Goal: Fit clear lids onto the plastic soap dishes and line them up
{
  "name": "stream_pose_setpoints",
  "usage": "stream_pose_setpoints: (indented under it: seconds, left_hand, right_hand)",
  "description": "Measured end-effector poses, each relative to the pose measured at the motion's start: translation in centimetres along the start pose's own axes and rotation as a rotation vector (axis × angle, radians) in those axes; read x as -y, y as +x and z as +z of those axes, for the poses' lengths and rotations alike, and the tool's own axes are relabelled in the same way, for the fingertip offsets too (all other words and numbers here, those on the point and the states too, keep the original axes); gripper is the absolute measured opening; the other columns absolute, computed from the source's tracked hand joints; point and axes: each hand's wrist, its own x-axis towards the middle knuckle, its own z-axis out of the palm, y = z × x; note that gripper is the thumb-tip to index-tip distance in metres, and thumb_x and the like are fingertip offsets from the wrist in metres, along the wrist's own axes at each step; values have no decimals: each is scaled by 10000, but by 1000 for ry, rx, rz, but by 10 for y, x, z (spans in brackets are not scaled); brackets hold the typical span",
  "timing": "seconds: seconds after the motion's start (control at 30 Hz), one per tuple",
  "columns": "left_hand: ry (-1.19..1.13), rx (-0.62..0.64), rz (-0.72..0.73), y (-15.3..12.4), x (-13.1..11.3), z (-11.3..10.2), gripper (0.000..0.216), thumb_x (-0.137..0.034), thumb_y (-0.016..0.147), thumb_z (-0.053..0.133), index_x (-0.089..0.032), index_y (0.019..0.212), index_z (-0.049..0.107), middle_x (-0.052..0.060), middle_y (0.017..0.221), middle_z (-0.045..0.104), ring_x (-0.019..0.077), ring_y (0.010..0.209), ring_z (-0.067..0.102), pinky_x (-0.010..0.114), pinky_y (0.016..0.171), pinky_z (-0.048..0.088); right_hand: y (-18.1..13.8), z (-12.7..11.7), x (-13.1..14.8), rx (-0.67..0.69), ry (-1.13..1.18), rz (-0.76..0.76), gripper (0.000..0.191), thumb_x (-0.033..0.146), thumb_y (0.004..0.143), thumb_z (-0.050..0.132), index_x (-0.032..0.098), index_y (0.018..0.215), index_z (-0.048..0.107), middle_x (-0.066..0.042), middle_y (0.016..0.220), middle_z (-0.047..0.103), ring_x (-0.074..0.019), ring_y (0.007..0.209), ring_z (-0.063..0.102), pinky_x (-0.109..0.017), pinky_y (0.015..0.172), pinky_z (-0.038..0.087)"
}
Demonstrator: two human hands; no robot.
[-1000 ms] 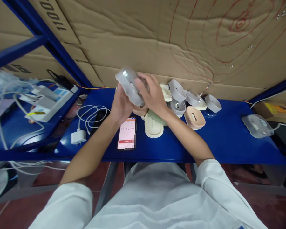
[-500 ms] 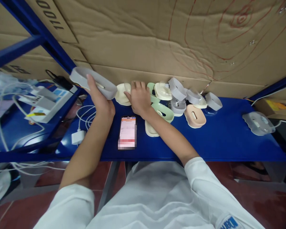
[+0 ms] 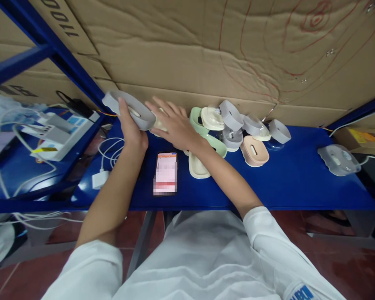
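My left hand (image 3: 133,129) grips a grey oval dish (image 3: 143,113), which looks like a soap dish, with the thumb over its near side. The dish is tilted and raised above the left part of the blue table. My right hand (image 3: 175,125) is open, its fingers stretched toward the grey dish. Partly hidden behind that hand lies a cream dish (image 3: 158,125); whether the hand touches it I cannot tell. Beside the right forearm are a green dish (image 3: 219,146) and a cream tray (image 3: 197,167). A phone (image 3: 165,174) with a lit screen lies between my arms.
Several grey, cream and green dishes and clear covers are piled at the back, near a peach dish (image 3: 255,151). A clear-covered dish (image 3: 338,160) sits far right. Left are a white charger (image 3: 100,179), cables and a power strip (image 3: 71,135). Cardboard (image 3: 175,50) stands behind.
My right hand has opened and moved left, off the spot beside the cream dish and toward the grey one. The left hand has shifted slightly right with the grey dish.
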Motion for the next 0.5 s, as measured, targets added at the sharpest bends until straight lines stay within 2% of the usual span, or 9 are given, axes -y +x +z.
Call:
stream_pose_setpoints:
  seconds: [0.1,0.2,0.27,0.3,0.33,0.4,0.5]
  left_hand:
    - [-68,93,106,-14,-4,12,593,-675,1136,370,-181,1328,636,24,1255,762,177,1274,664,387,1231,455]
    - [-69,279,23,-22,-8,17,692,-829,1043,400,-232,1191,717,29,1193,783,244,1336,639,425,1258,446]
    - [-57,332,-27,-22,-11,15,688,-855,1018,404,-264,1149,730,19,1204,785,270,1409,589,444,1271,440]
    - [-49,335,-47,-20,-11,13,682,-860,1013,401,-277,1140,730,15,1215,785,278,1440,562,456,1277,436]
    - [-38,327,-65,-19,-11,10,677,-863,1011,391,-288,1134,726,12,1223,784,281,1468,536,468,1283,430]
    - [-17,306,-86,-16,-11,7,672,-859,1018,365,-298,1139,714,1,1238,782,271,1507,489,477,1305,402]
    - [-12,314,-84,-14,-11,6,681,-855,1028,340,-302,1194,701,-29,1269,780,237,1520,468,447,1322,373]
  right_hand:
    - [4,12,-4,-4,60,-131,691,540,1078,428,245,1702,401,-20,1799,334,-203,1664,296,-433,1309,284]
    - [11,26,-8,-92,150,-139,758,661,1001,269,298,1600,557,22,1709,488,-77,1703,106,-374,1281,245]
    - [14,33,-9,-151,181,-122,841,731,957,172,317,1511,650,21,1655,556,-58,1696,-30,-391,1283,216]
    - [15,34,-9,-160,190,-110,874,748,948,133,318,1485,673,16,1638,577,-71,1697,-45,-407,1286,213]
    - [16,35,-7,-156,198,-93,894,750,950,104,315,1474,682,11,1626,593,-94,1705,-10,-422,1286,224]
    - [16,33,-3,-125,223,-48,896,740,975,79,307,1489,671,3,1601,623,-152,1703,174,-443,1278,265]
    - [15,24,4,-108,251,49,825,755,1035,146,312,1538,628,-9,1560,665,-221,1607,424,-465,1284,304]
